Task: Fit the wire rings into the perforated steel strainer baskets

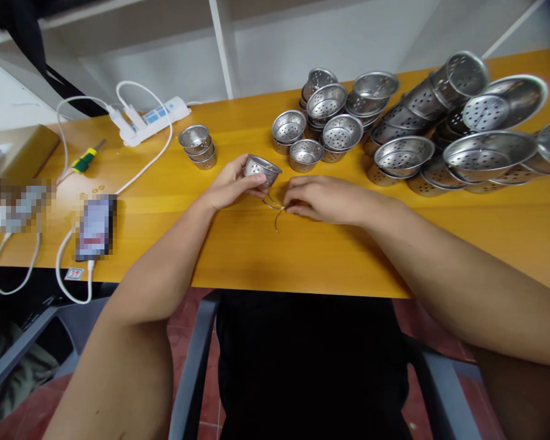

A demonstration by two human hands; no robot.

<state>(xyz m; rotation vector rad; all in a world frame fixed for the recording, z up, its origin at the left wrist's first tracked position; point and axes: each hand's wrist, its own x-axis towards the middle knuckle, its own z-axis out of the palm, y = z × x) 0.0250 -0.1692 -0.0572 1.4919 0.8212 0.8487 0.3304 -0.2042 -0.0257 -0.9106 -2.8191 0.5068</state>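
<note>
My left hand (233, 185) is closed round a small perforated metal cup (262, 170), thumb on its near side, the cup tilted above the table. Just to the right, my right hand (312, 197) pinches a thin bent wire (277, 208). The wire curves below the cup, and one end points down toward the table; whether it touches the cup I cannot tell. Behind my hands stands another small perforated cup (306, 156). To the left of the held cup is a short stack of similar cups (198, 146).
Several perforated metal cups (341, 135) and larger perforated bowls (490, 156) stand stacked at the back right of the wooden table (302, 263). On the left are a power strip (158, 120) with white cables, a green-yellow screwdriver (86, 160) and a phone (95, 227).
</note>
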